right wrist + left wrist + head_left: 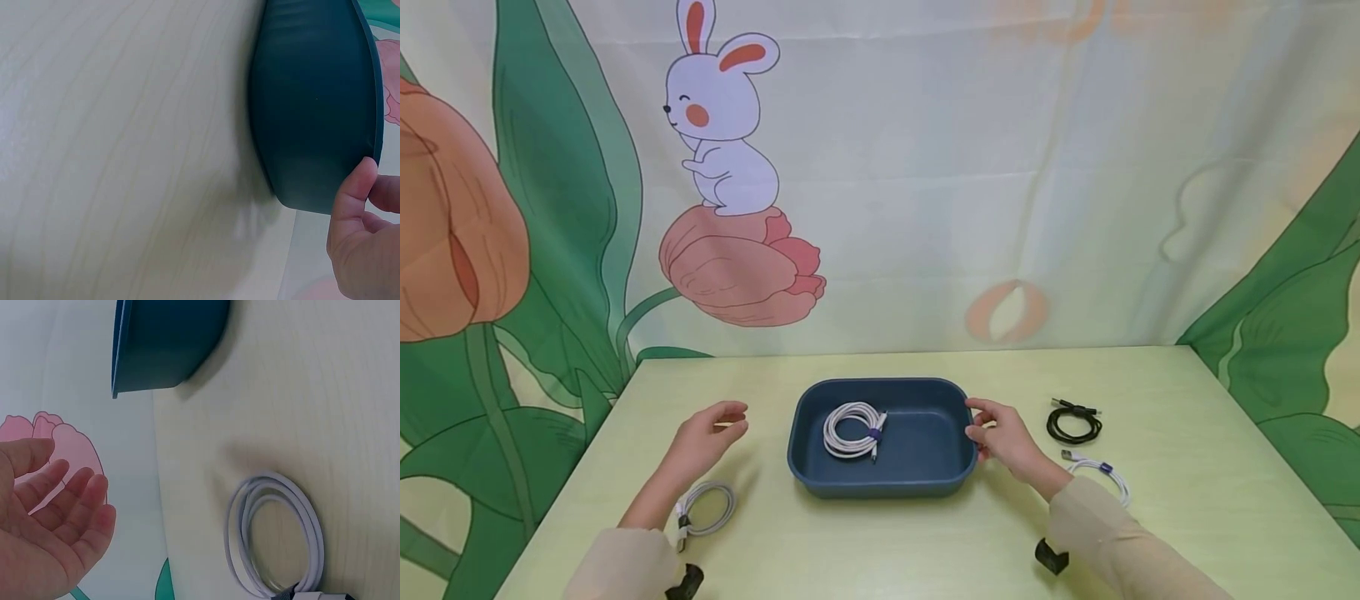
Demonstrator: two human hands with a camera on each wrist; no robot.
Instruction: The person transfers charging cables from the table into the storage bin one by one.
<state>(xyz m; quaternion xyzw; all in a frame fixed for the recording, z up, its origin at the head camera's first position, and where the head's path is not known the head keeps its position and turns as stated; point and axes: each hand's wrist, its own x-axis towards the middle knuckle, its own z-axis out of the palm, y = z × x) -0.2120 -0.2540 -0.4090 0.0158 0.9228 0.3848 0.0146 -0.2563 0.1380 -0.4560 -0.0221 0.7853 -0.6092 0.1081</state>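
Observation:
A dark blue plastic bin [880, 489] stands in the middle of the table. Inside its left half lies a coiled white cable [837, 442] with a purple tie. My right hand [1011, 437] pinches the bin's right rim, and in the right wrist view the thumb [356, 187] presses the outer wall near the rim. To the left of the bin, my left hand [706, 442] hovers over the table with loosely bent fingers and nothing in them. A coiled light grey cable [730, 508] with a dark tie lies just below that hand, also seen in the left wrist view [315, 531].
On the right of the table lie a black coiled cable [1052, 432] and, nearer the right sleeve, a white cable [1120, 483] with a blue tie, partly hidden by the arm. A printed curtain [910, 208] with a rabbit and flowers hangs behind the table.

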